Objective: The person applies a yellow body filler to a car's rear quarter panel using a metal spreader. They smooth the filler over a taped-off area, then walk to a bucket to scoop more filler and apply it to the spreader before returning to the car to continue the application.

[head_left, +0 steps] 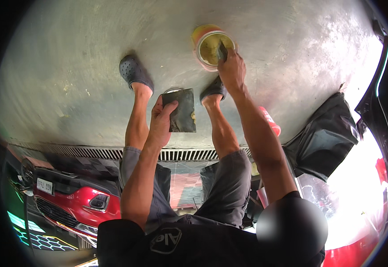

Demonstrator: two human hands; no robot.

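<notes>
My left hand (160, 120) grips a dark, flat, square plate (183, 116), thumb on top. A yellowish smear marks the plate's right edge. Farther ahead and to the right, an open can (198, 50) stands on the floor with yellowish paste (209, 46) inside. My right hand (233, 74) is at the can's near right rim, fingers closed on a dark putty spreader (222, 52). The spreader's blade points into the can; whether its tip touches the paste I cannot tell. Part of a round, shiny rim (172, 90) shows behind the plate.
Dark clogs (134, 70) are on my feet, either side of the plate. A red container (270, 121) lies by my right forearm. Black sheeting (325, 138) is at the right. Behind me run a floor grating (189, 154) and, at lower left, a red car (76, 200).
</notes>
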